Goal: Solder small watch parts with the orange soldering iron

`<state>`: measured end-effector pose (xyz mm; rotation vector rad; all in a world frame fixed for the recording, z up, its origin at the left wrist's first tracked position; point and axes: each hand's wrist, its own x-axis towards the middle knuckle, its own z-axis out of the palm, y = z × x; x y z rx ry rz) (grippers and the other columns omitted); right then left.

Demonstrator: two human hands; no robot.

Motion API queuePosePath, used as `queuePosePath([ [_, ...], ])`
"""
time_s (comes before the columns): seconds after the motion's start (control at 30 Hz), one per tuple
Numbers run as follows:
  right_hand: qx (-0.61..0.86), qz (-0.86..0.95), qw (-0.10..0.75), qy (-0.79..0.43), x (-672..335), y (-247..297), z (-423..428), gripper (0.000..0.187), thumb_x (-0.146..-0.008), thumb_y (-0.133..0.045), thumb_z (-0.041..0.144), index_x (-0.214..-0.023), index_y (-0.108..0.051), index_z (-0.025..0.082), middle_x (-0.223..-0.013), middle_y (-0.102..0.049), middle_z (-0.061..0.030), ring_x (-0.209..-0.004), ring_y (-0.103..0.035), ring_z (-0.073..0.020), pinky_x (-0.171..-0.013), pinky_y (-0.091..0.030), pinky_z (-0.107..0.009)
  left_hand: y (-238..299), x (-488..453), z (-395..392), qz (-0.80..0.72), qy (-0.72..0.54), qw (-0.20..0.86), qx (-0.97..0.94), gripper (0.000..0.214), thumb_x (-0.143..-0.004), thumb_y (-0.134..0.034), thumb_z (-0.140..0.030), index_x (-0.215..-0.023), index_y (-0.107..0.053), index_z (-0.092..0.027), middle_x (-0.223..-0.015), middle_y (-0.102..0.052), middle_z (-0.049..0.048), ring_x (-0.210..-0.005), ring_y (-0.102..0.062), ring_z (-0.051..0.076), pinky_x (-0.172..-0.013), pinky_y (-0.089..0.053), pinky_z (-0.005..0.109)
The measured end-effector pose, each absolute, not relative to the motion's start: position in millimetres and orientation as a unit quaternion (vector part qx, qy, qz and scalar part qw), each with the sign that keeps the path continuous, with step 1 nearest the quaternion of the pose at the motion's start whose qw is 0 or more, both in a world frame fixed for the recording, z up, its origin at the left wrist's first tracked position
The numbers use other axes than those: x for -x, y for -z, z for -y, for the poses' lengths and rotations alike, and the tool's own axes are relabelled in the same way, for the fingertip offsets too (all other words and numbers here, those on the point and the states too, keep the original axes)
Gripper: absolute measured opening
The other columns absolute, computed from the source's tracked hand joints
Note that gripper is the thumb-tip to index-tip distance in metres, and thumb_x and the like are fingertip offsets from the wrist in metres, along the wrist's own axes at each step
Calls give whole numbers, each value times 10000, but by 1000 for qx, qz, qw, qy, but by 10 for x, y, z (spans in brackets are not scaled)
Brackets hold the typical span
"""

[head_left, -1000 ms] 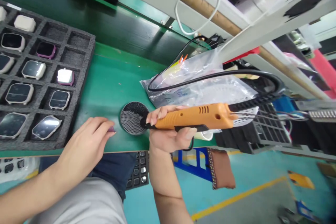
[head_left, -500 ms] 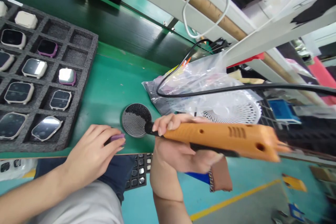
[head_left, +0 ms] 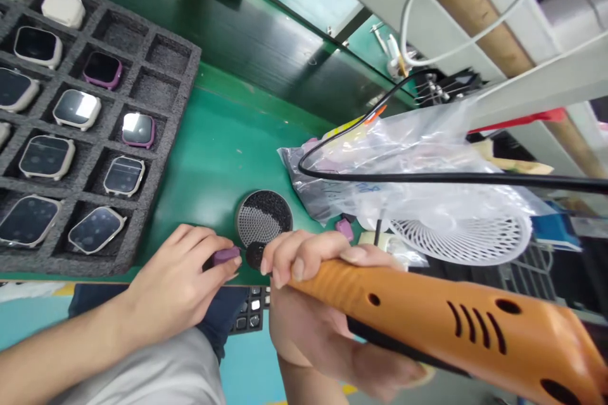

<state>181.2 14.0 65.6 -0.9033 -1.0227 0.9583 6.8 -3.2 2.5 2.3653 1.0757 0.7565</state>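
Note:
My left hand (head_left: 178, 281) rests on the green bench near its front edge, fingers pinched round a small purple part (head_left: 225, 257). My right hand (head_left: 313, 294) grips an orange electric screwdriver (head_left: 441, 323), whose black tip (head_left: 255, 255) sits right beside the purple part. A round black dish of tiny screws (head_left: 263, 218) stands just behind the tip. The screwdriver's black cable (head_left: 427, 177) loops away to the right.
A dark foam tray (head_left: 156, 85) with several smartwatch bodies in its cells fills the left. A clear plastic bag (head_left: 403, 158) and a white fan (head_left: 468, 237) lie at the right. A second small tray (head_left: 249, 313) shows below the bench edge.
The screwdriver tip has come down and left from the screw dish to the purple part. My left hand slid the part rightward; the tool's body swung toward the camera.

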Motion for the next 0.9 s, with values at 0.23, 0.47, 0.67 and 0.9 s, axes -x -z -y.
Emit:
queuePosePath([
  [0.23,387,445,680,-436,-1798,-619,-129,498,-941,-544,711,-1197,-609,289,-827,-580,9,-606,-554,-174,-541,-477,-392,-22,-70,25,-386,-278,231,-849,228,-987,-627,-122,-1184,-709,-203,-1250,-710,92,-1117,-614,279,-906,-509,478],
  [0.47,403,456,679,-409,-1690,-658,-159,438,-953,-577,660,-1175,-638,288,-791,-599,8,-588,-568,-183,-514,-485,-398,-40,-77,15,-388,-275,231,-849,244,-983,-622,-119,-1198,-708,-196,-1236,-708,91,-1104,-606,278,-897,-500,471],
  [0.67,376,493,671,-407,-1649,-657,-174,530,-1028,-393,701,-1215,-639,270,-779,-615,6,-606,-580,-176,-524,-510,-389,-44,-93,26,-397,-286,220,-844,171,-996,-626,-140,-1139,-711,-178,-1196,-707,92,-1070,-601,268,-883,-488,453],
  [0.9,375,490,650,-444,-1688,-632,-124,437,-995,-572,648,-1216,-651,280,-810,-621,3,-647,-588,-186,-578,-522,-399,-43,-88,27,-396,-288,226,-842,156,-1000,-641,-156,-1139,-707,-181,-1186,-701,84,-1057,-598,263,-878,-468,442],
])
